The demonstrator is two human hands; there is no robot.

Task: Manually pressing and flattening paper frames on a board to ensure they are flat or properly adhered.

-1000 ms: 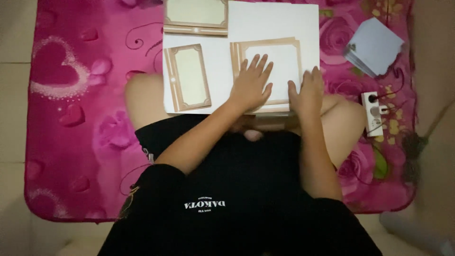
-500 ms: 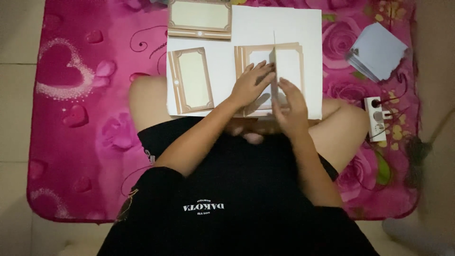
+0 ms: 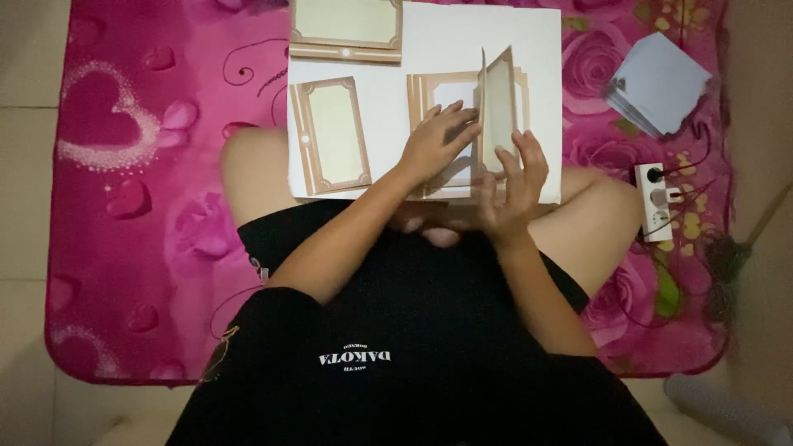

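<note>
Flap (image 3: pixel 499 107) now stands higher than half a second ago: it rises nearly upright from the card (image 3: pixel 462 132), its free edge pointing away from the person, where before it showed only as a thin raised edge. One second ago both palms lay flat on the card with nothing lifted. Right hand (image 3: pixel 512 186) has come in from the card's right edge to its middle and near side; left hand (image 3: pixel 436 142) has hardly moved.

Left hand: palm down on the card's left half, fingers spread and extended, fingertips reaching up to the foot of the flap. It presses flat and grips nothing.

Right hand: on the near side of the flap, fingers raised and loosely parted, tips resting against the flap's lower face and near edge. It props the flap; whether the thumb pinches it from behind cannot be told.

Card lies on the white board (image 3: pixel 545 49), toward its near right part, over the person's lap. Left of the card on the same board lies a second card (image 3: pixel 332 136), flat, tan border with pale centre. A third card (image 3: pixel 347 29) lies beyond that one, at the board's far left corner. Right of the board, well apart from the card, a stack of pale blue sheets (image 3: pixel 657 81) sits on the pink mat (image 3: pixel 124 165); a white power strip (image 3: pixel 657 201) lies nearer, beside the person's right knee
</note>
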